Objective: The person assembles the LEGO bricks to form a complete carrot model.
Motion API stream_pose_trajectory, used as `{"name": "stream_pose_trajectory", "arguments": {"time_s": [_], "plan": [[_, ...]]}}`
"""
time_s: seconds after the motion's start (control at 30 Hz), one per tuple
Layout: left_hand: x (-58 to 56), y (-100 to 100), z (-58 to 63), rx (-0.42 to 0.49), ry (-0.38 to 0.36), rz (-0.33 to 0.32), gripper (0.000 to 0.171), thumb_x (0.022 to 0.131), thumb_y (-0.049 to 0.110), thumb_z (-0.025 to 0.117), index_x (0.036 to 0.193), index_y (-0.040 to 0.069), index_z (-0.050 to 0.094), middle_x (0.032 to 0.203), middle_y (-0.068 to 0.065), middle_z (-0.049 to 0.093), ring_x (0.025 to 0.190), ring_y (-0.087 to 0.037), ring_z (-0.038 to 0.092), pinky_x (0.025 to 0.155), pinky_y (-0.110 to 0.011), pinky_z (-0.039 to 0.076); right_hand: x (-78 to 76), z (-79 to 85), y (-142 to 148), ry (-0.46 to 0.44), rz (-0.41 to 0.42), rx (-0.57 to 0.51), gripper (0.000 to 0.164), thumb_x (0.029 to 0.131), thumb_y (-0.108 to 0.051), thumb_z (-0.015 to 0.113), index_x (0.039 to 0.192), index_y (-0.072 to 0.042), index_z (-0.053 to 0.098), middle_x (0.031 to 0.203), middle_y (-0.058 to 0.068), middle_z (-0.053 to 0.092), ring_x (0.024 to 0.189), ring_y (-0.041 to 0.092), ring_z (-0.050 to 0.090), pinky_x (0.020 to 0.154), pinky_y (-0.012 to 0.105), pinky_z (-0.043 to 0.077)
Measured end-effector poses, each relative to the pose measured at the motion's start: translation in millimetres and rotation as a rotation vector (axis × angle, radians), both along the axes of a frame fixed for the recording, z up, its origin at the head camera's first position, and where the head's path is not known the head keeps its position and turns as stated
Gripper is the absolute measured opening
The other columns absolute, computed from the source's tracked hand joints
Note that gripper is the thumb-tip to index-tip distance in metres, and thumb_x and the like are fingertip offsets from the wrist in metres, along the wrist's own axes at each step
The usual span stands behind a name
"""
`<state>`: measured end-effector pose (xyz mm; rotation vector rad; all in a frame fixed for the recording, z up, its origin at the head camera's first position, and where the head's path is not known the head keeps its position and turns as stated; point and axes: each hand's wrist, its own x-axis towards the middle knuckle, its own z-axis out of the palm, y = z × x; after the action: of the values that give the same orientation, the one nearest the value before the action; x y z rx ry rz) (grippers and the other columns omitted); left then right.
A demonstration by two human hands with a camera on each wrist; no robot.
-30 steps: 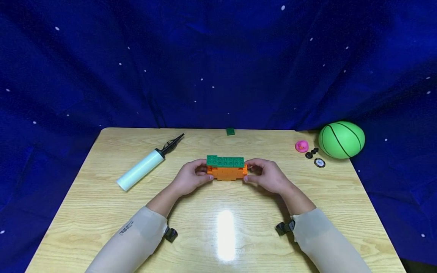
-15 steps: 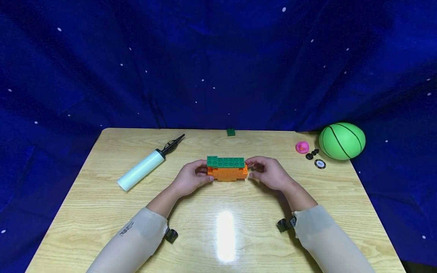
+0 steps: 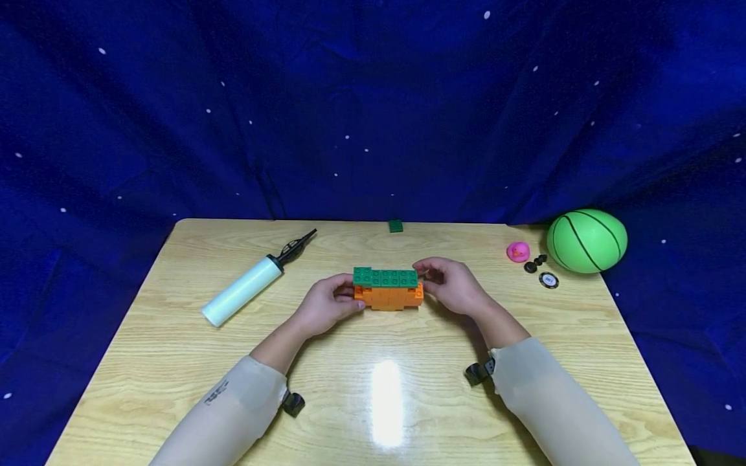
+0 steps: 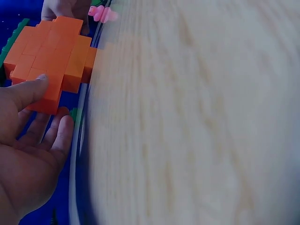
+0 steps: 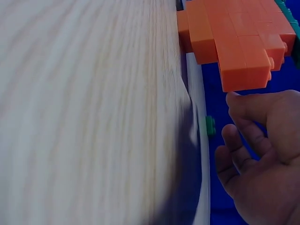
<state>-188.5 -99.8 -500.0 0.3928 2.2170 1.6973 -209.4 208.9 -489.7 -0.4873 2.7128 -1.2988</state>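
An orange brick build (image 3: 387, 296) with a green top layer (image 3: 385, 277) stands on the wooden table (image 3: 373, 401) at its middle. My left hand (image 3: 326, 304) grips its left end. In the left wrist view the thumb (image 4: 28, 91) presses on the orange bricks (image 4: 49, 61) and the fingers curl behind them. My right hand (image 3: 451, 285) hovers at the right end, fingers loosely curled near the green layer's upper corner. In the right wrist view that hand (image 5: 262, 159) holds nothing, its thumb tip just short of the orange bricks (image 5: 239, 42).
A white pump (image 3: 241, 291) with a black hose lies at the left. A small green brick (image 3: 395, 226) sits at the far edge. At the right are a pink duck (image 3: 517, 251), small black pieces (image 3: 535, 263), a round disc (image 3: 548, 280) and a green ball (image 3: 586, 240).
My right hand has let go of the build's right end and risen toward its upper corner. The left hand and the build have stayed put.
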Motion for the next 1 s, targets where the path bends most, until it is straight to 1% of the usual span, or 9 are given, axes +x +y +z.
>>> {"name": "stream_pose_trajectory", "arguments": {"time_s": [0.1,0.23,0.3,0.43,0.53,0.7,0.77,1.0], "plan": [[0.0,1,-0.4,0.005,-0.002,0.001,0.046,0.092,0.007,0.08,0.135,0.006,0.065,0.124,-0.011,0.068,0.111,-0.026,0.068,0.09,-0.031,0.058,-5.8,-0.7,-3,0.013,-0.008,0.013,0.033,0.096,-0.001,0.07,0.129,-0.006,0.07,0.118,0.008,0.073,0.104,0.026,0.065,0.089,0.043,0.054],[0.5,2,-0.9,0.01,-0.002,0.004,0.046,0.092,0.007,0.079,0.135,0.005,0.064,0.124,-0.012,0.068,0.111,-0.026,0.068,0.089,-0.031,0.058,-12.4,0.2,-6,-0.003,-0.016,0.029,0.035,0.098,-0.002,0.067,0.133,-0.008,0.068,0.123,0.009,0.071,0.108,0.026,0.064,0.092,0.046,0.054],[0.6,2,-0.7,0.014,-0.001,0.004,0.046,0.092,0.006,0.079,0.135,0.005,0.064,0.124,-0.012,0.068,0.111,-0.026,0.068,0.089,-0.031,0.058,-15.9,-0.6,-8,-0.006,-0.022,0.028,0.036,0.098,-0.001,0.065,0.133,-0.009,0.067,0.123,0.009,0.071,0.108,0.026,0.064,0.091,0.045,0.054],[1.0,1,0.3,0.016,0.001,0.006,0.046,0.091,0.005,0.079,0.135,0.005,0.064,0.124,-0.012,0.067,0.112,-0.027,0.067,0.089,-0.031,0.058,-22.6,-3.6,-12,0.009,-0.029,0.017,0.037,0.098,0.002,0.063,0.133,-0.007,0.067,0.122,0.009,0.072,0.107,0.026,0.064,0.09,0.043,0.053],[1.6,0,0.9,0.014,0.002,0.011,0.046,0.091,0.005,0.079,0.135,0.005,0.065,0.124,-0.012,0.067,0.113,-0.027,0.067,0.089,-0.03,0.058,-27.7,-5.4,-15,0.007,-0.041,0.009,0.035,0.098,0.001,0.064,0.133,-0.005,0.067,0.121,0.009,0.071,0.106,0.026,0.064,0.09,0.043,0.053],[1.7,-1,1.2,0.005,0.002,0.021,0.046,0.091,0.006,0.08,0.135,0.006,0.065,0.124,-0.011,0.068,0.112,-0.026,0.067,0.089,-0.031,0.058,-38.0,-8.7,-18,0.0,-0.078,0.002,0.034,0.099,-0.005,0.069,0.133,-0.005,0.067,0.118,0.008,0.071,0.105,0.025,0.062,0.09,0.042,0.052],[1.6,-1,0.1,0.004,-0.002,0.02,0.046,0.091,0.006,0.08,0.135,0.006,0.065,0.124,-0.011,0.068,0.112,-0.026,0.067,0.089,-0.031,0.058,-42.1,-9.9,-19,0.011,-0.088,0.003,0.034,0.099,-0.005,0.069,0.133,-0.004,0.067,0.116,0.009,0.071,0.104,0.025,0.062,0.09,0.042,0.052],[1.4,0,-1.4,0.009,-0.012,0.019,0.047,0.091,0.006,0.08,0.135,0.005,0.064,0.124,-0.012,0.068,0.111,-0.026,0.067,0.089,-0.03,0.058,-52.9,-13.7,-20,0.009,-0.097,-0.013,0.034,0.098,-0.007,0.071,0.131,-0.003,0.067,0.116,0.012,0.07,0.104,0.027,0.063,0.092,0.043,0.052]]}}
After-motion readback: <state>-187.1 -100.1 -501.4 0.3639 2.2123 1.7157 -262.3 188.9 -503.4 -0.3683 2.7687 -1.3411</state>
